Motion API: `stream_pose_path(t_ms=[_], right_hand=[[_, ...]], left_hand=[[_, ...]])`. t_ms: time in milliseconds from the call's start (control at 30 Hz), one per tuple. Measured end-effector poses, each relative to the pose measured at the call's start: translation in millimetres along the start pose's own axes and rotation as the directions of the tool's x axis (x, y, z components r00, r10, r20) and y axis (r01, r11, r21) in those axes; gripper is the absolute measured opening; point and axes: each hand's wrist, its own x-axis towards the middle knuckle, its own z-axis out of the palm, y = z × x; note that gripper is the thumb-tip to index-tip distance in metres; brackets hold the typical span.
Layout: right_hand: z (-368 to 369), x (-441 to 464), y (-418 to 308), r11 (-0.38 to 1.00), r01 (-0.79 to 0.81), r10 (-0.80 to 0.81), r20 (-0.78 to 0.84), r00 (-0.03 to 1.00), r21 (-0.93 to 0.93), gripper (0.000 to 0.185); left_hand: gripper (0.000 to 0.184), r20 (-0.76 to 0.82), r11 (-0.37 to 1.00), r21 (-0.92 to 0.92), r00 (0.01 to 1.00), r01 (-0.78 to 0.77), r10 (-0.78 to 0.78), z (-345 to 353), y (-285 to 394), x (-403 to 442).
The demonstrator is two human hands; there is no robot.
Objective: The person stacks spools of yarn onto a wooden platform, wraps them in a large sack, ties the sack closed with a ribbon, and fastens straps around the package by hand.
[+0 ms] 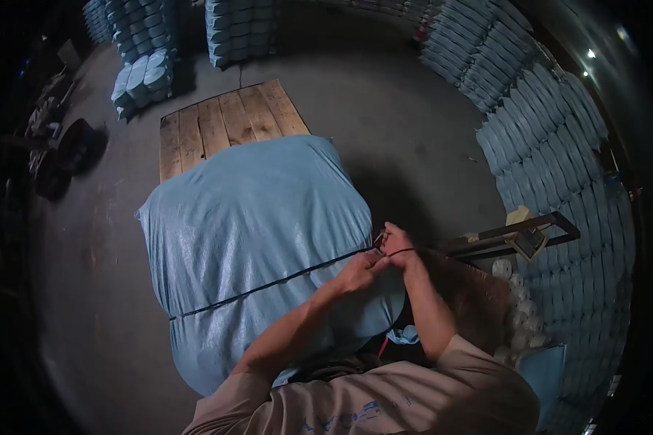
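Note:
A large bale wrapped in shiny light-blue sheeting point(254, 210) lies in front of me. A thin black cord point(268, 285) runs tightly across it and presses a crease into the wrap. At the bale's right edge my left hand point(361, 272) is closed on the cord. Just above and to the right, touching it, my right hand point(396, 238) is also closed on the cord, part of which passes across its wrist. Something thin sticks out by the right fingers, too small to make out. The cord's crossing point is partly hidden by my fingers.
Wooden planks point(228, 119) extend beyond the bale. Stacked blue bundles point(551, 145) line the right side, with more stacks point(243, 29) at the back. A dark metal frame point(515, 235) and white rolls point(521, 304) stand near my right side, beside a brown board point(479, 293).

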Motion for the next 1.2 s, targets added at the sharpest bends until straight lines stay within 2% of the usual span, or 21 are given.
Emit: stream_pose_path(t_ms=[33, 100, 133, 233, 300, 333, 367, 433, 533, 600, 700, 733, 767, 833, 867, 900, 933, 967, 1000, 1067, 1200], right_hand=[[23, -5, 2, 1.0, 0.014, -0.013, -0.198, 0.98, 0.004, 0.026], [140, -42, -4, 0.996, -0.014, -0.031, -0.498, 0.867, -0.088, 0.033], [107, -29, -5, 0.993, -0.005, -0.046, -0.425, 0.904, -0.119, 0.032], [13, 25, 4, 0.975, 0.014, -0.087, -0.32, 0.944, -0.223, 0.029], [8, 59, 18, 0.796, -0.126, -0.373, -0.644, 0.668, -0.592, 0.028], [80, 40, 18, 0.748, -0.046, -0.494, -0.602, 0.627, -0.662, 0.029], [79, 44, 17, 0.746, -0.043, -0.496, -0.596, 0.631, -0.665, 0.029], [51, 55, 12, 0.681, -0.044, -0.418, -0.438, 0.796, -0.731, 0.031], [53, 55, 26, 0.886, 0.023, -0.273, -0.48, 0.834, -0.464, 0.036], [62, 64, 34, 0.885, 0.044, -0.314, -0.523, 0.792, -0.464, 0.041], [84, 48, 20, 0.55, 0.101, -0.617, -0.322, 0.718, -0.829, 0.04], [53, 61, 4, 0.474, 0.005, -0.505, -0.267, 0.821, -0.881, 0.037], [101, 14, -1, 0.54, 0.196, -0.447, -0.082, 0.891, -0.819, 0.028], [156, -37, -3, 0.281, 0.211, -0.475, 0.056, 0.878, -0.936, 0.021], [146, -40, 7, 0.084, 0.377, -0.572, 0.265, 0.776, -0.922, 0.018], [136, -41, 17, -0.138, 0.49, -0.633, 0.458, 0.625, -0.861, 0.018], [123, -40, 11, -0.069, 0.351, -0.674, 0.303, 0.674, -0.934, 0.02], [118, -40, 2, 0.002, 0.206, -0.703, 0.145, 0.697, -0.979, 0.023], [115, -36, -3, 0.006, 0.212, -0.702, 0.147, 0.697, -0.977, 0.023], [106, -35, -9, -0.287, 0.098, -0.604, 0.259, 0.754, -0.953, 0.026], [104, -40, 7, -0.298, 0.239, -0.608, 0.376, 0.699, -0.924, 0.024]], left_hand=[[0.045, -0.084, 0.993, 0.09, 0.993, -0.081, 0.088, 4, 5, 7], [0.048, -0.063, 0.969, 0.245, 0.997, -0.032, 0.049, 2, 21, 19], [0.051, -0.034, 0.919, 0.393, 0.999, 0.02, -0.007, 2, 27, 26], [0.046, 0.001, 0.886, 0.458, 0.996, -0.077, 0.086, 18, 25, 35], [0.04, -0.04, 0.802, 0.595, 0.995, -0.052, 0.094, 32, 27, 39], [0.035, -0.072, 0.699, 0.715, 0.991, -0.027, 0.111, 36, 26, 38], [0.035, -0.078, 0.696, 0.717, 0.99, -0.024, 0.114, 32, 25, 37], [0.031, -0.123, 0.698, 0.714, 0.975, -0.042, 0.185, 24, 22, 35], [0.03, 0.022, 0.778, 0.621, 0.995, -0.09, 0.098, 8, 32, -7], [0.033, -0.102, 0.852, 0.524, 0.993, 0.007, 0.054, 0, 41, -28], [0.039, -0.158, 0.887, 0.462, 0.984, -0.003, 0.085, -13, 46, -5], [0.039, -0.226, 0.907, 0.42, 0.971, 0.024, 0.079, -21, 43, 9], [0.04, -0.258, 0.912, 0.41, 0.962, 0.026, 0.089, -31, 44, 24], [0.041, -0.334, 0.922, 0.377, 0.941, 0.089, 0.046, -49, 46, 59], [0.04, -0.369, 0.923, 0.357, 0.929, 0.142, 0.0, -51, 45, 79], [0.041, -0.414, 0.873, 0.487, 0.888, 0.029, 0.202, -48, 35, 102], [0.043, -0.417, 0.783, 0.617, 0.813, -0.074, 0.406, -40, 26, 120], [0.043, -0.417, 0.78, 0.622, 0.814, -0.069, 0.404, -29, 28, 126], [0.045, -0.416, 0.84, 0.538, 0.845, -0.071, 0.337, -19, 29, 131], [0.049, -0.412, 0.935, 0.353, 0.897, -0.007, 0.163, -12, 46, 120], [0.05, -0.517, 0.921, 0.39, 0.827, -0.002, 0.22, -25, 45, 120]])
